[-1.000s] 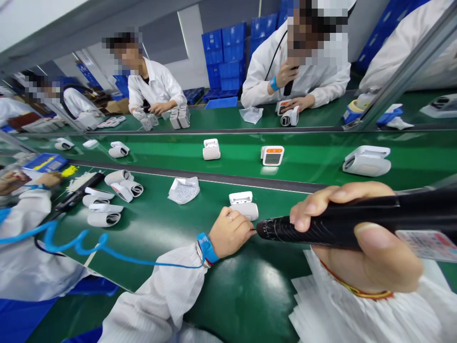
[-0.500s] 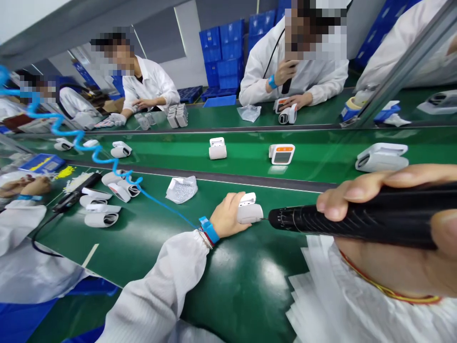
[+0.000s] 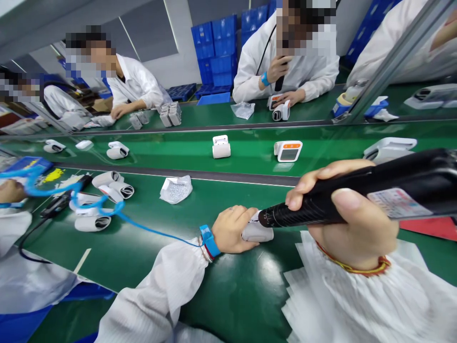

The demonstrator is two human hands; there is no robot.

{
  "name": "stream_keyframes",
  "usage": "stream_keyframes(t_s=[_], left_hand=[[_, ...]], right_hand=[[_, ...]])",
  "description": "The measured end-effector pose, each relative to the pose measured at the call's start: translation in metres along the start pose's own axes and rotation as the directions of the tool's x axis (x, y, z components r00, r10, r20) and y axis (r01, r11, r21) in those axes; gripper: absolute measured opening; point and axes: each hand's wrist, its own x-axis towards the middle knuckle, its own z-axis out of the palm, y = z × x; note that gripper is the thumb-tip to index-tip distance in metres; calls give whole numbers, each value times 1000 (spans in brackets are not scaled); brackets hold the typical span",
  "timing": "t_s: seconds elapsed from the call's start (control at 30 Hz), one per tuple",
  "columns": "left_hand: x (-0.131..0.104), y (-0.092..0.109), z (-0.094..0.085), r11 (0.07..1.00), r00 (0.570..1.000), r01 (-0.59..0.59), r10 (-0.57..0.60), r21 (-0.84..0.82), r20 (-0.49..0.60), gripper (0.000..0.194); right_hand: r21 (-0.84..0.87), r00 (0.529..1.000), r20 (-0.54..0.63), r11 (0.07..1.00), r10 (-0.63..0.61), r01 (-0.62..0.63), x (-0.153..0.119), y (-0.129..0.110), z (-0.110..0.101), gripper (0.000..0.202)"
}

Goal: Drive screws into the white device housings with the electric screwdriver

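My left hand (image 3: 233, 229) wraps round a white wrist blood pressure monitor (image 3: 262, 233) on the green bench and partly hides it. A blue strap with a coiled cord circles that wrist. In my right hand (image 3: 360, 224) is a black electric screwdriver (image 3: 414, 178), tilted down to the left. Its nose meets the upper part of the monitor beside my left fingers; the bit's very tip is too small to make out. A plastic bag of small screws (image 3: 176, 189) lies beyond my left hand.
Several more monitors (image 3: 93, 223) lie on the left beside another black screwdriver (image 3: 59, 204). Others stand along the green conveyor (image 3: 160, 151). A co-worker's hand (image 3: 12, 191) is at far left. The blue coiled cord (image 3: 143, 224) crosses the bench. People in white coats sit opposite.
The screwdriver has swung to a steeper tilt, and its nose has moved left onto the monitor. My left hand and the monitor sit slightly lower in view. Some conveyor monitors have shifted right.
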Motion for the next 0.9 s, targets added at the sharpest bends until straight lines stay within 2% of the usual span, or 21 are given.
stream_keyframes(t_s=[0.37, 0.67, 0.9], left_hand=[[1, 1, 2, 998, 1000, -30, 30, 50, -8, 65], [2, 2, 3, 999, 1000, -9, 9, 40, 8, 67], [1, 2, 3, 1000, 1000, 9, -9, 20, 10, 68]], right_hand=[[-20, 999, 35, 1000, 11, -10, 3, 7, -2, 17], [-11, 997, 57, 998, 56, -56, 4, 11, -3, 17], [1, 998, 62, 1000, 27, -27, 5, 14, -4, 13]])
